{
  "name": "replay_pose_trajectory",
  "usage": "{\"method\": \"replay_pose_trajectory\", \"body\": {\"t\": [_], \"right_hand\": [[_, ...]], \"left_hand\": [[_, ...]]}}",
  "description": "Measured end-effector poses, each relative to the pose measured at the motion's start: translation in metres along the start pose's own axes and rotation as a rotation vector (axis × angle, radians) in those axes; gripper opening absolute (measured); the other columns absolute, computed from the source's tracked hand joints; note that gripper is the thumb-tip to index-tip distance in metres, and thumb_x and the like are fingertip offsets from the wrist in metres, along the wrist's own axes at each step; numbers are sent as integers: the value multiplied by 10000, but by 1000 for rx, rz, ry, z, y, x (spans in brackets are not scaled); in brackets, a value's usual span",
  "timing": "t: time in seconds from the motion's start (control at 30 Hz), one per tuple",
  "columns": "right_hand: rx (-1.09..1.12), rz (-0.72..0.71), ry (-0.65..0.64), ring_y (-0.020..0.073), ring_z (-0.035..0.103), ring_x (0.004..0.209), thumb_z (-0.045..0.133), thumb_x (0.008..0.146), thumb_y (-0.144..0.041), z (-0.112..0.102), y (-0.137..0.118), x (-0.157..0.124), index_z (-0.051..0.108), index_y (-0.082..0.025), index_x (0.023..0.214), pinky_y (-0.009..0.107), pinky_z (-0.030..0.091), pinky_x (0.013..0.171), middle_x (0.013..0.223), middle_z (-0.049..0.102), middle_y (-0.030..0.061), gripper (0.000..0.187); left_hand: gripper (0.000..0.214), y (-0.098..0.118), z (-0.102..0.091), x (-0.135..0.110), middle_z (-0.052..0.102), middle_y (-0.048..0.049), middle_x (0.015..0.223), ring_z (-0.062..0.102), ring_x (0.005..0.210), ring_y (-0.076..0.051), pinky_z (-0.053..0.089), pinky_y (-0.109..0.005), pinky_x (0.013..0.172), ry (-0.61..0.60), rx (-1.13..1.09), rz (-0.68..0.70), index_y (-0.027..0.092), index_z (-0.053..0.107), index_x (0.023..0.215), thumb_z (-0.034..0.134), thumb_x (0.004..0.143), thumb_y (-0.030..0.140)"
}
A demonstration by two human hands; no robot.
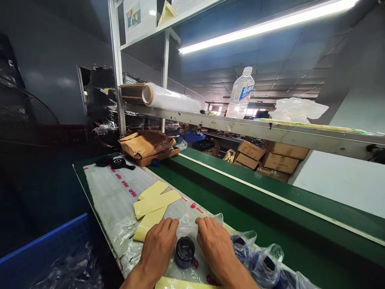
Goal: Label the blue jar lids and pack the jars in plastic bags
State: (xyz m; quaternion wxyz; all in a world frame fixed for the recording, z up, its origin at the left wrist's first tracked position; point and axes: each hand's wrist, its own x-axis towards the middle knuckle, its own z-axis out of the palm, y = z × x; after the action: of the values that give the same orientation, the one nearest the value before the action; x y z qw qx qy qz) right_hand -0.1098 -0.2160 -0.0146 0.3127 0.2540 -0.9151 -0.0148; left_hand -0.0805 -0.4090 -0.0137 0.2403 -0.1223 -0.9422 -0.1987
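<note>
A clear plastic bag (187,225) is stretched between my two hands over the plastic-covered worktop. My left hand (160,245) pinches its left side, and my right hand (213,242) grips the right side with bent fingers. Just below the bag, between my wrists, stands a round black-lidded container (184,252); whether the bag touches it I cannot tell. Yellow paper strips (157,204) lie overlapping beyond my left hand. To the right of my right hand, several dark blue items in clear bags (264,265) sit in a row.
A green conveyor belt (240,196) runs along the worktop's right side. An open cardboard box (150,150) and a black object (118,162) sit at the far end. At lower left is a blue crate (45,237) with plastic film. A shelf (216,120) above carries a bottle (241,94) and a film roll (174,98).
</note>
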Motion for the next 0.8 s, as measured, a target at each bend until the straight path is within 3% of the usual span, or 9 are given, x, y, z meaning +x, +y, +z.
{"method": "replay_pose_trajectory", "body": {"t": [0.2, 0.47, 0.8], "right_hand": [[-29, -79, -47, 241, 578, 736, 696, 773, -28, 10, -7, -9, 577, -226, 812, 365, 363, 656, 797, 654, 25, 235], [150, -104, 57, 217, 512, 713, 817, 709, -67, 13, -5, -32, 558, -229, 797, 354, 302, 646, 770, 619, -11, 319], [258, -319, 41, 210, 526, 782, 792, 718, -87, 10, 1, -50, 558, -211, 885, 334, 338, 676, 905, 648, 4, 313]], "left_hand": [[260, -3, 11, -13, 685, -34, 860, 661, 799, -234, 475, -336, 696, -16, 48, -19, 211, 638, 939, 458, 900, 29], [189, -6, 9, -31, 660, 41, 757, 665, 689, -154, 456, -248, 604, -27, -49, 0, 232, 584, 847, 567, 877, 46], [199, -16, 3, -43, 669, -2, 890, 651, 781, -156, 488, -243, 682, -24, -105, 327, 207, 562, 834, 513, 913, 31]]}}
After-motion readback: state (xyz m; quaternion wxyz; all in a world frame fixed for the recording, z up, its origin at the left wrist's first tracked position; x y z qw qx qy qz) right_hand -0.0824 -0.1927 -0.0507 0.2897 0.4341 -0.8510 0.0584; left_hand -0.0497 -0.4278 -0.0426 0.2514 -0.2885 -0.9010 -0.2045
